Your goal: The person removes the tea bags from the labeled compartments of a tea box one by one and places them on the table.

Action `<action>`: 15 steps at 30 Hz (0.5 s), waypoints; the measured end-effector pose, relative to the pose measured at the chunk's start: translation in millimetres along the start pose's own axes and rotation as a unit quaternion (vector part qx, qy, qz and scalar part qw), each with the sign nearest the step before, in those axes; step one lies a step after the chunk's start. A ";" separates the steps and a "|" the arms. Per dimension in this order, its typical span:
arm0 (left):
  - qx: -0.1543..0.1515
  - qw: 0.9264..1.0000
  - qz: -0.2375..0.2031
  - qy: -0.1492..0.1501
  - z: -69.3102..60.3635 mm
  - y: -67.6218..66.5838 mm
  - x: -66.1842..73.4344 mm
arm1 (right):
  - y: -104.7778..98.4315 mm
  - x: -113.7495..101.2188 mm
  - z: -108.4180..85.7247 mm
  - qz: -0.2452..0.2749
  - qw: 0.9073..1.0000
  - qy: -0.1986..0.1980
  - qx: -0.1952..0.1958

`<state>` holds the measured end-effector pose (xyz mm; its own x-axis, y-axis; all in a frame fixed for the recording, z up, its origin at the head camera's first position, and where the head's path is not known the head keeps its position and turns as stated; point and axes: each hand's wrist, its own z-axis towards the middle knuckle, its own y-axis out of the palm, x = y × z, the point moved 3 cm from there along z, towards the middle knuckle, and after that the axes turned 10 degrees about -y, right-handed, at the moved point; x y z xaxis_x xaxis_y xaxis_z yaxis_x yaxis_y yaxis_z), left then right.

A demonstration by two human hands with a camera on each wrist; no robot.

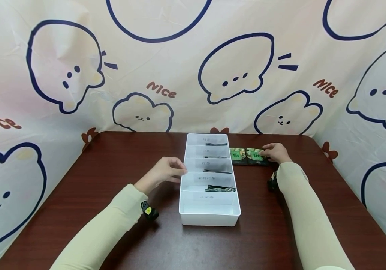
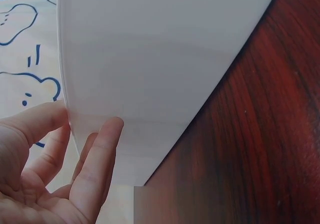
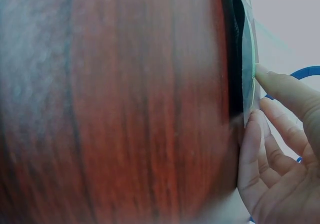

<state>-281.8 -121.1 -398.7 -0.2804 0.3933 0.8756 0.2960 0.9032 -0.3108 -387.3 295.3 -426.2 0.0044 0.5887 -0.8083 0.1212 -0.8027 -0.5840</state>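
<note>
A long white divided box (image 1: pixel 210 220) stands on the table, each compartment carrying a printed label. Dark tea sachets (image 1: pixel 220 188) show in several compartments; the nearest compartment holds none. My left hand (image 1: pixel 166 170) grips the box's left rim, fingertips at the edge and another finger along the outer wall in the left wrist view. Right of the box, green and black tea sachets (image 1: pixel 238 155) lie side by side. My right hand (image 1: pixel 276 153) pinches the right end of the rightmost tea sachet (image 1: pixel 256 155); the right wrist view shows its edge between the fingers.
The dark red-brown wooden table (image 1: pixel 112 168) spreads under everything. A pale curtain (image 1: pixel 186 67) with cartoon drawings hangs behind and on both sides, close to the table's far edge. A black wrist device (image 1: pixel 150 211) sits at the left cuff.
</note>
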 end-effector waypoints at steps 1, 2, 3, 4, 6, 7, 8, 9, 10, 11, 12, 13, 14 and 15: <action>0.000 1.000 0.000 -0.001 0.1 0.1 -0.1 | -0.1 0.4 0.0 -0.001 1.000 0.000 0.001; 0.000 1.000 0.000 -0.001 0.0 0.1 0.0 | -0.2 0.6 -0.1 -0.001 1.000 -0.001 0.000; -0.001 1.000 -0.001 -0.002 -0.2 0.2 0.2 | -0.2 1.2 0.1 0.000 1.000 0.000 0.001; -0.001 1.000 -0.001 -0.001 0.1 0.2 0.1 | -0.4 2.0 0.5 0.002 1.000 0.000 0.001; -0.001 1.000 0.000 -0.001 0.0 0.1 0.5 | -0.6 3.1 1.1 0.007 1.000 -0.001 0.001; 0.000 1.000 0.001 0.000 0.4 0.0 0.4 | -0.8 3.9 1.6 0.012 1.000 0.000 0.003; 0.000 1.000 0.001 -0.001 0.0 0.0 0.7 | -1.1 4.8 2.1 0.019 1.000 0.002 0.006; 0.001 1.000 0.002 0.000 0.5 -0.2 0.5 | -1.4 5.6 2.6 0.026 1.000 0.004 0.010; 0.001 1.000 0.003 0.000 0.8 -0.4 0.3 | -1.8 6.3 2.9 0.034 0.999 0.004 0.014; 0.001 1.000 0.003 -0.001 0.1 -0.4 0.8 | -2.3 6.5 3.3 0.043 0.999 0.005 0.021; 0.002 1.000 0.004 -0.001 -0.4 -0.4 1.2 | -2.9 6.6 3.6 0.055 0.998 0.007 0.028; 0.002 1.000 0.004 -0.001 -0.4 -0.6 1.1 | -3.4 6.1 3.7 0.068 0.997 0.009 0.036; 0.001 1.000 0.003 -0.002 -0.9 -0.7 1.2 | -3.8 4.3 3.3 0.080 0.996 0.010 0.043; 0.001 1.000 0.003 -0.002 -0.4 -0.9 0.7 | -4.3 1.5 2.7 0.092 0.995 0.006 0.049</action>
<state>-281.9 -121.7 -397.6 -0.2831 0.3993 0.8720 0.2955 0.9013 -0.3168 -390.5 299.4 -425.1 0.0295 0.4315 -0.9016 0.0195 -0.9021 -0.4311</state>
